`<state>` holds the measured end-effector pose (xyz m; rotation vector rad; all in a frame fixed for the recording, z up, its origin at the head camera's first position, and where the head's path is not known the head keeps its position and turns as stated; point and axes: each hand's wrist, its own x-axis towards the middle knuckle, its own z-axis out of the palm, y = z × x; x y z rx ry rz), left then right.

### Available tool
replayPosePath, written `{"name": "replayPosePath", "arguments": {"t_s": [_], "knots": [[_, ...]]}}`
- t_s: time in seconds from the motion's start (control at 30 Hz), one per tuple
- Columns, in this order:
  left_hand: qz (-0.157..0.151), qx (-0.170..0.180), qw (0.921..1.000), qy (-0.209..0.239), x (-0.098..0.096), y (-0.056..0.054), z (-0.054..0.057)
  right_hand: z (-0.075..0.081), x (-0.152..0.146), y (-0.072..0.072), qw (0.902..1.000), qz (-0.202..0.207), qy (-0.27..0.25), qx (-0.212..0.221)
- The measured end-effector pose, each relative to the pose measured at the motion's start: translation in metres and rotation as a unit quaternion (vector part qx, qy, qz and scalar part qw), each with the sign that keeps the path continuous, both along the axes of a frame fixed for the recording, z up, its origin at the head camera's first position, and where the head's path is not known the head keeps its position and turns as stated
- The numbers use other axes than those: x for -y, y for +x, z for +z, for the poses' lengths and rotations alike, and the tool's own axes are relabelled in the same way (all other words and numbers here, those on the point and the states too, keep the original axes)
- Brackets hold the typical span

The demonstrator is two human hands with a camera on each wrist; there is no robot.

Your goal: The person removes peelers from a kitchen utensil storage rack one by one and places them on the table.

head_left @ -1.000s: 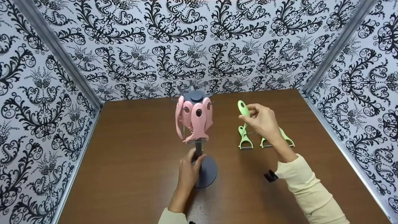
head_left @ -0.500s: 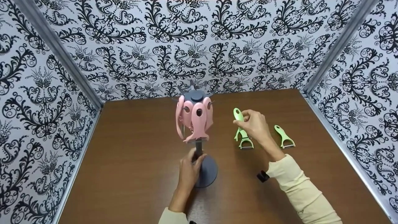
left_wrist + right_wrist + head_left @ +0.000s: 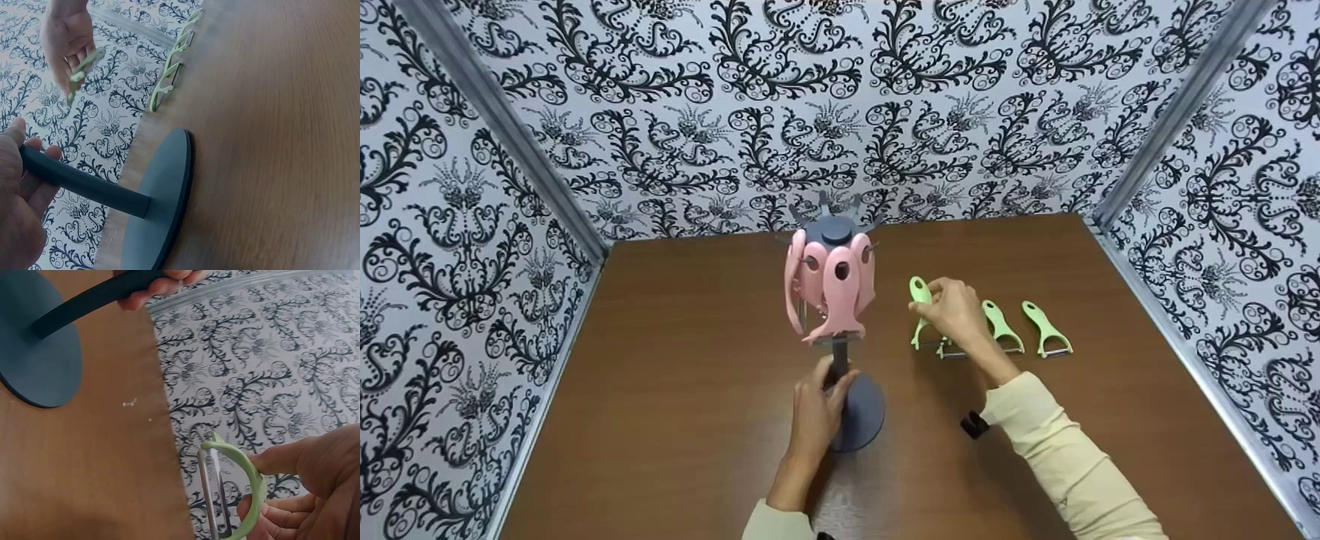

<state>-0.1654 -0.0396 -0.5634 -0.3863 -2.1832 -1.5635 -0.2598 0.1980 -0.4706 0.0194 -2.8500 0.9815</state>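
My left hand (image 3: 815, 409) grips the post (image 3: 84, 183) of a dark grey utensil stand, whose round base (image 3: 864, 416) rests on the table. Several pink peelers (image 3: 841, 296) hang from hooks around the stand's top. Between thumb and fingers, my right hand (image 3: 956, 311) holds a light green peeler (image 3: 256, 481) by its handle, blade end down, to the right of the stand. Three more green peelers lie in a row beside it: one (image 3: 951, 350) mostly hidden by the right hand, a middle one (image 3: 999, 322) and a right one (image 3: 1044, 328).
The brown wooden table (image 3: 682, 420) is enclosed by walls with black-and-white scroll wallpaper (image 3: 810, 112) and grey metal edging (image 3: 1170, 112). A few small white specks (image 3: 130, 403) lie on the tabletop near the stand.
My right hand has moved left and down with the green peeler, uncovering the middle and right peelers on the table. My left hand and the stand have stayed in place.
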Motion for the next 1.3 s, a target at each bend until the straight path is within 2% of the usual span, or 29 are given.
{"name": "replayPosePath", "arguments": {"t_s": [0.2, 0.47, 0.6, 0.8, 1.1, 1.3], "knots": [[0.008, -0.001, 1.0, 0.0, 0.0, 0.0, -0.001, -0.015, 0.005, -0.008, 0.9989, -0.02, 0.013, 0.041], [0.009, -0.005, 0.9999, -0.002, 0.001, 0.0, -0.001, -0.033, 0.012, -0.018, 0.997, -0.034, 0.007, 0.069], [0.011, -0.01, 0.9999, -0.001, 0.001, 0.0, -0.002, -0.04, 0.015, -0.021, 0.9965, -0.036, 0.008, 0.075], [-0.006, -0.031, 0.9995, -0.003, 0.0, -0.001, -0.003, -0.049, 0.017, -0.024, 0.9957, -0.036, 0.02, 0.084], [0.012, -0.02, 0.9997, -0.005, -0.001, -0.001, -0.001, -0.061, 0.021, -0.028, 0.9964, -0.044, 0.027, 0.067], [0.016, -0.015, 0.9998, 0.001, -0.001, 0.0, -0.002, -0.072, 0.028, -0.029, 0.9957, -0.052, 0.022, 0.073]]}}
